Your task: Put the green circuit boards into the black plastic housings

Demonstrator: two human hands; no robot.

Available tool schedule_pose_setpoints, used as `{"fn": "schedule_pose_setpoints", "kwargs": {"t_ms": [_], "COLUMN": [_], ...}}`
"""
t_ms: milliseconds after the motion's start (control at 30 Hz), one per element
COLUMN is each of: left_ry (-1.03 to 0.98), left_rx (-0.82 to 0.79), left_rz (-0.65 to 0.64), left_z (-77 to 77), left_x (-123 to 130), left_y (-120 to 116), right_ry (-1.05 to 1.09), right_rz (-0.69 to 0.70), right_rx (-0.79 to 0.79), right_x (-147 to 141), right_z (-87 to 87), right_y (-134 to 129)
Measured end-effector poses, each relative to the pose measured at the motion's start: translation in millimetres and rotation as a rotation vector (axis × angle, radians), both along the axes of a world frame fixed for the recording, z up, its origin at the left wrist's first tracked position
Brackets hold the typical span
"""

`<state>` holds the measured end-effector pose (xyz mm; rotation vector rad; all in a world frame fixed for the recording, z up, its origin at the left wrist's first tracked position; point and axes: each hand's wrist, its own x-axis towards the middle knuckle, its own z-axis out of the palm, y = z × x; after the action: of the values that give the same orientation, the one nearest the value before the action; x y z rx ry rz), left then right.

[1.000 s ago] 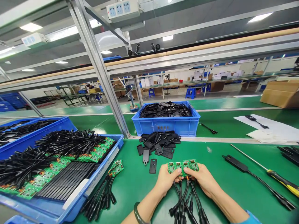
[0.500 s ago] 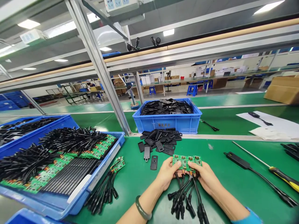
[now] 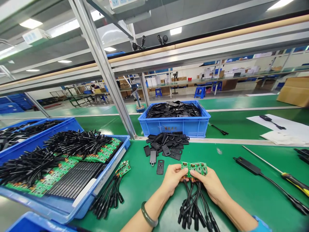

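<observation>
A row of green circuit boards (image 3: 195, 168) is held between my two hands over the green bench, with black cables (image 3: 193, 206) hanging toward me. My left hand (image 3: 174, 178) grips the left end, thumb on top. At the right side, my right hand (image 3: 212, 182) is closed on the boards, its thumb pressing near the middle. Beyond them lies a heap of black plastic covers (image 3: 166, 145), with a single black cover (image 3: 160, 167) nearer. Left of my hands rests a bundle of boards with cables (image 3: 123, 169).
A blue bin of black parts (image 3: 173, 126) stands behind the heap. On the left is a blue tray (image 3: 113, 174) with cabled boards. A black cabled device (image 3: 247, 165) and a screwdriver (image 3: 294, 183) lie at right. A metal post (image 3: 103, 64) rises left of the bin.
My right thumb has shifted left along the boards, and the boards sit closer together in my hands. The hanging cables have swung slightly. The whole view has shifted a little.
</observation>
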<state>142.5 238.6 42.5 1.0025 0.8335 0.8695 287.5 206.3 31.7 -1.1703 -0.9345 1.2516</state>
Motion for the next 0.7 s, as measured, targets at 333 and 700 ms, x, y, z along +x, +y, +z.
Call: {"fn": "schedule_pose_setpoints", "kwargs": {"t_ms": [333, 700], "left_ry": [0.165, 0.066], "left_rx": [0.243, 0.319], "left_rz": [0.108, 0.033], "left_z": [-8.8, -4.5], "left_x": [7, 15], "left_y": [-3, -13], "right_ry": [-0.186, 0.163], "right_rz": [-0.204, -0.116], "right_rx": [0.049, 0.061], "right_x": [-3, -9], "right_z": [-2.4, 3.8], "right_y": [1, 1]}}
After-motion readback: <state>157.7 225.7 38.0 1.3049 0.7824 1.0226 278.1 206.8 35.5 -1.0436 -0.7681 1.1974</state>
